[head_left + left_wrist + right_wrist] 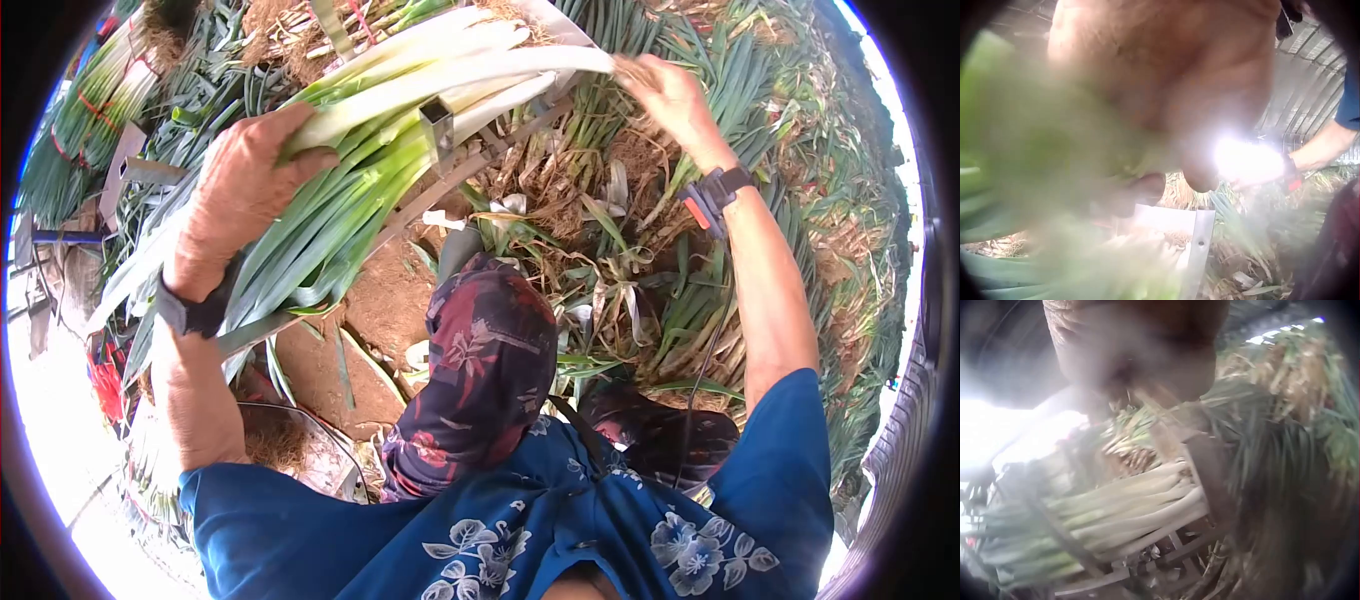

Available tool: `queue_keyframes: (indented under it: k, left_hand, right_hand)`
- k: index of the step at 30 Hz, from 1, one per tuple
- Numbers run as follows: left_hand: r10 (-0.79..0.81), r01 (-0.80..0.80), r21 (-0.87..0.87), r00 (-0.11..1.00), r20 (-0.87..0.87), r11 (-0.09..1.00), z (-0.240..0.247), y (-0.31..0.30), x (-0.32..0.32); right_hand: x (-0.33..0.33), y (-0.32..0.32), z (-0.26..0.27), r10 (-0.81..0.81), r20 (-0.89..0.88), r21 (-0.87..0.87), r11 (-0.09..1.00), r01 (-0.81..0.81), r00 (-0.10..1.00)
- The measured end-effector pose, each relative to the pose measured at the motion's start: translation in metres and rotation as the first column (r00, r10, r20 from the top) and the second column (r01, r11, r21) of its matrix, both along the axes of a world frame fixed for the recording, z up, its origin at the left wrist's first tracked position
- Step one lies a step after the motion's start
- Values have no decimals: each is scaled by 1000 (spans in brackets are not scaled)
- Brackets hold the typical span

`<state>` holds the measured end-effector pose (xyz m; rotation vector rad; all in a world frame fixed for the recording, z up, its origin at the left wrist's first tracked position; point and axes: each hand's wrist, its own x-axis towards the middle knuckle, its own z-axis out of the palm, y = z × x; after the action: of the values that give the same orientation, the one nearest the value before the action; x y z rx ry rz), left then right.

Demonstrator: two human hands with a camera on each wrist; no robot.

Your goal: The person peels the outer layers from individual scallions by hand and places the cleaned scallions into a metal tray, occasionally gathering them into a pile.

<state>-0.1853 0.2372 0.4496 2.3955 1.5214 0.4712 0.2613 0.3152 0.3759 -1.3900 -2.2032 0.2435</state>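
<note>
My left hand (240, 190) grips a long green onion (450, 77) where its white shank turns green. The shank arches across to my right hand (672, 98), which pinches the root end and is slightly blurred. Beneath it, more green onions (1129, 515) lie side by side in a metal rack (438, 135), white ends to the right and green leaves (320, 235) hanging down past my left wrist. In the left wrist view the hand fills the top and blurred greenery covers its fingertips. The right wrist view has the hand above the rack's end plate (1207, 481).
Tied bundles of green onions (100, 100) with red bands stand at the far left. Loose onions with roots and dry leaves (600, 230) heap beyond my knees, and a large pile (820, 130) rises on the right. Bare soil (390, 290) lies beside my left knee (490, 340).
</note>
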Motion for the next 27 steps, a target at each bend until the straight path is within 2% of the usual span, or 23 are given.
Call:
queue_keyframes:
  k: [1, 2, 4, 6, 7, 8, 10, 12, 14, 15, 16, 17, 19, 20, 22, 24, 25, 26, 27]
  left_hand:
    - [15, -15, -69, 1000, -1, 998, 12, -1, 0]
    - [30, -31, -137, 1000, -4, 990, 21, 1, -1]
    - [-17, 16, -120, 1000, -15, 993, 26, 8, -4]
    - [-32, 30, -45, 999, -28, 999, 25, 15, 1]
    - [-13, 7, -167, 999, -35, 986, 24, 21, 6]
    - [24, -42, -187, 995, -95, 982, 22, 25, 16]
    - [94, -142, -223, 972, -217, 964, 5, 28, 37]
    - [80, -114, -219, 984, -158, 969, -36, 33, 41]
    - [30, -15, -394, 999, 32, 919, -98, 46, 30]
    - [-2, 7, -396, 1000, 15, 918, -114, 47, 27]
    - [-32, 29, -399, 999, -2, 917, -127, 48, 25]
    - [-63, 50, -403, 998, -19, 914, -133, 48, 25]
    - [10, 10, -492, 999, 38, 870, -124, 48, 30]
    - [52, -12, -538, 997, 59, 843, -121, 47, 30]
    - [49, 12, -561, 994, 93, 828, -128, 56, 26]
    - [26, 34, -598, 995, 91, 801, -132, 65, 23]
    - [31, 10, -608, 998, 58, 794, -123, 67, 28]
    - [69, 9, -621, 992, 101, 784, -122, 67, 30]
    - [105, 11, -633, 984, 145, 774, -122, 68, 31]
  right_hand:
    - [29, -3, -1, -177, -254, -310, 946, 93, 951]
    - [55, -7, -1, -404, -423, -599, 796, 84, 811]
    - [89, -25, -18, -630, -614, -614, 760, 214, 476]
    - [117, -43, -43, -798, -544, -687, 600, 409, 258]
    - [123, -54, -55, -823, -520, -709, 566, 421, 229]
    - [126, -67, -65, -845, -497, -730, 531, 430, 199]
    - [111, -93, -80, -840, -474, -737, 542, 403, 263]
    - [84, -118, -96, -837, -461, -773, 542, 330, 295]
    - [53, -144, -103, -808, -443, -803, 550, 228, 390]
    - [34, -154, -104, -821, -415, -829, 519, 209, 394]
    - [17, -161, -105, -832, -385, -853, 486, 191, 399]
    - [5, -162, -107, -816, -406, -852, 500, 153, 411]
    - [-14, -165, -112, -785, -445, -850, 522, 73, 431]
    - [-20, -159, -121, -749, -500, -826, 564, 23, 435]
    - [-39, -132, -114, -651, -429, -779, 617, 108, 626]
    - [-54, -90, -127, -398, -375, -490, 852, 186, 837]
    - [-66, -72, -122, -348, -426, -458, 879, 132, 835]
    - [-78, -54, -111, -296, -474, -424, 902, 79, 829]
    - [-89, -35, -107, -216, -424, -321, 944, 77, 879]
